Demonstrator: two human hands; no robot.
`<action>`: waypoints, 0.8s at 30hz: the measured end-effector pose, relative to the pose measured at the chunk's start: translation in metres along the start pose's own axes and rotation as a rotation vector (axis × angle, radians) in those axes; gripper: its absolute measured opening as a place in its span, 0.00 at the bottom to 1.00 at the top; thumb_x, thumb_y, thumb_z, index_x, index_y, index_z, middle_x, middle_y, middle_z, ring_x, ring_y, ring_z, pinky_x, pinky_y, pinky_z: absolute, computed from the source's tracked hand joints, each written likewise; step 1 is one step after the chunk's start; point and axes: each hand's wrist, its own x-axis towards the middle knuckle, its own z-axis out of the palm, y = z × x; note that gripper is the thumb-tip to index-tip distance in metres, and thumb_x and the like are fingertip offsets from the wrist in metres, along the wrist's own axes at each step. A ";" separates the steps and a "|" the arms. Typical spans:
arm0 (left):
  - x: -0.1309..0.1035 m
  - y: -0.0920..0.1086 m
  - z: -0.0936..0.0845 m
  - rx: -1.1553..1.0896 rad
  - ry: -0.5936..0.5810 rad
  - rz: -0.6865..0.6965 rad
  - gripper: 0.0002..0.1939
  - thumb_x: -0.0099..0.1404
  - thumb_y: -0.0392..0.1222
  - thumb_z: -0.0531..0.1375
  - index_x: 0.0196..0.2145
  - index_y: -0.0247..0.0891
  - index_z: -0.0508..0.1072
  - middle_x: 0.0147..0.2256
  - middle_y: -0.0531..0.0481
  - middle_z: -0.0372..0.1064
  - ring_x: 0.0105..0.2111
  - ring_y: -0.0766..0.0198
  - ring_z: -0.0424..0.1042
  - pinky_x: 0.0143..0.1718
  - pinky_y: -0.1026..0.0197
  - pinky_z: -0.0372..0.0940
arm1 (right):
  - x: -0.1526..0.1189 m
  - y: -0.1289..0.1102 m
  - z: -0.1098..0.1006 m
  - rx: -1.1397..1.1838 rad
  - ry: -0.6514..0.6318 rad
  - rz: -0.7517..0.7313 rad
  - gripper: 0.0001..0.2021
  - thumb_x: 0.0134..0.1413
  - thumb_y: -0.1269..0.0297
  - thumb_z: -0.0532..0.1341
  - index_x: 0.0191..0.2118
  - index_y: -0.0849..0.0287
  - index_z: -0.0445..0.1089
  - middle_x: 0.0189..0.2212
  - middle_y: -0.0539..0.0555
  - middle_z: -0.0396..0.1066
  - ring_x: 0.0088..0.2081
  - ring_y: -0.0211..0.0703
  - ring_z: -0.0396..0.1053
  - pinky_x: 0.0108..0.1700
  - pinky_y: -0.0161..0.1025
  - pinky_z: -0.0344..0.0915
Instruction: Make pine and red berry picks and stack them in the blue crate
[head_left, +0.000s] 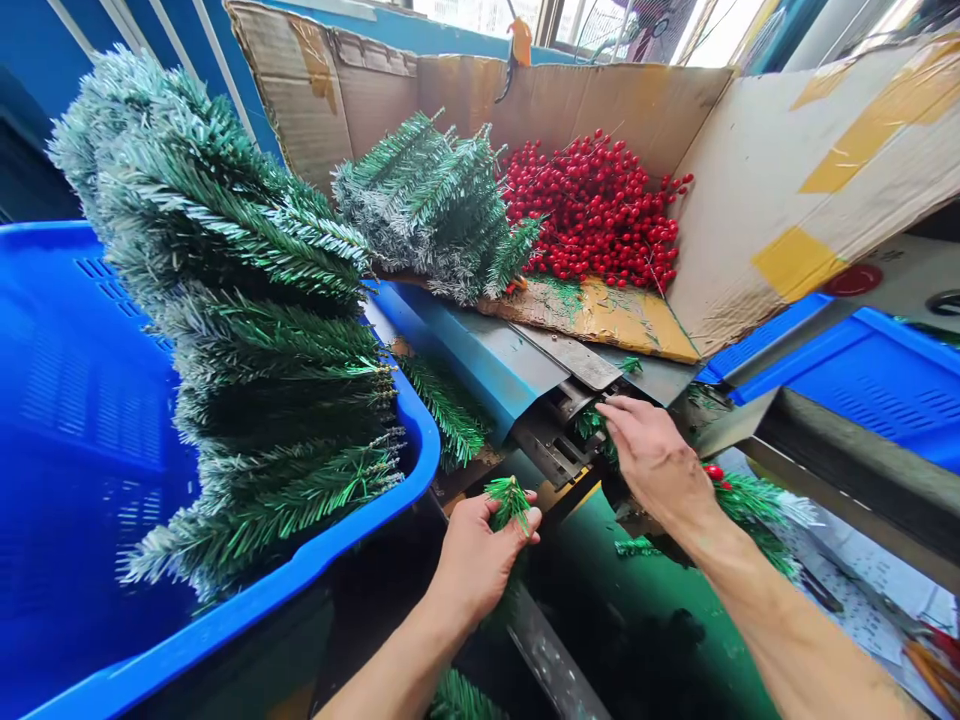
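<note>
Looks out from the wearer's head, facing forward and down over both forearms, toward the left hand (487, 550) at lower centre and the right hand (652, 450) right of centre. Sits close above the work, near enough to cut off the blue basket (67, 400) at the left edge. Takes in the metal machine (480, 350) mid-frame, then the cardboard box (457, 90) across the upper part, with a window (480, 12) along the top edge.

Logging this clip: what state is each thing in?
Left hand: closed on a green sprig.
Right hand: fingertips at the metal machine, grip unclear.
Blue basket: open, loaded with frosted branches.
Cardboard box: open-topped, taped, worn.
Red berries: heaped in the box.
Red button: pressed or not, unclear.
</note>
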 end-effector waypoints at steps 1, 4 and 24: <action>-0.001 0.001 0.000 0.005 0.008 0.005 0.17 0.54 0.48 0.67 0.37 0.33 0.79 0.29 0.48 0.72 0.28 0.63 0.70 0.34 0.61 0.63 | 0.000 0.002 0.001 0.079 0.038 0.001 0.15 0.66 0.66 0.48 0.53 0.60 0.67 0.50 0.59 0.66 0.51 0.51 0.63 0.53 0.48 0.64; -0.008 0.006 -0.002 0.039 0.023 0.035 0.17 0.54 0.49 0.66 0.36 0.33 0.79 0.31 0.47 0.73 0.27 0.64 0.70 0.33 0.61 0.64 | 0.002 -0.001 -0.004 0.231 0.111 -0.042 0.17 0.66 0.62 0.49 0.56 0.61 0.63 0.52 0.62 0.64 0.53 0.52 0.63 0.57 0.52 0.62; -0.070 0.042 -0.046 0.904 -0.210 0.157 0.09 0.63 0.44 0.58 0.33 0.38 0.76 0.31 0.51 0.74 0.35 0.60 0.71 0.37 0.63 0.65 | -0.048 -0.084 0.003 0.569 -0.060 -0.200 0.11 0.67 0.62 0.53 0.48 0.58 0.69 0.41 0.53 0.73 0.40 0.44 0.72 0.45 0.41 0.69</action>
